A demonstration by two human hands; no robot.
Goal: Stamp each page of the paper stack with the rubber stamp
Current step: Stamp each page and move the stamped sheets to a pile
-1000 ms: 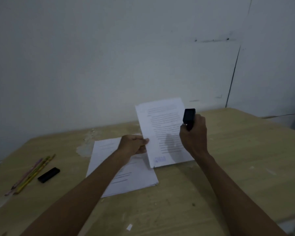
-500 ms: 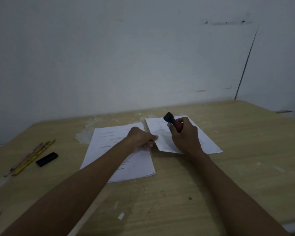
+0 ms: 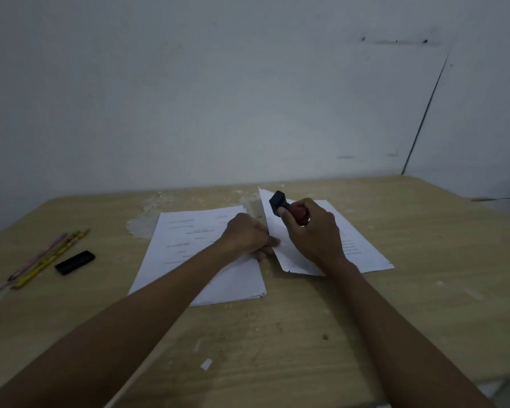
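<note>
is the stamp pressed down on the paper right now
No, the right hand holds the stamp tilted sideways above the sheet.

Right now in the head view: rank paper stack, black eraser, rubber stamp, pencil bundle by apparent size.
1. paper stack, clearly largest.
2. pencil bundle, long and thin.
3. black eraser and rubber stamp: look alike, and the right hand hides part of the stamp, so unranked.

Pale wood, white paper, dark plastic

The table (image 3: pixel 395 290) is showing matt, scuffed wood with chipped patches far left of the paper stack (image 3: pixel 189 248); the sheets are looking thin and matt, while the rubber stamp (image 3: pixel 289 210) is showing a glossy red handle and a matt black base.
</note>
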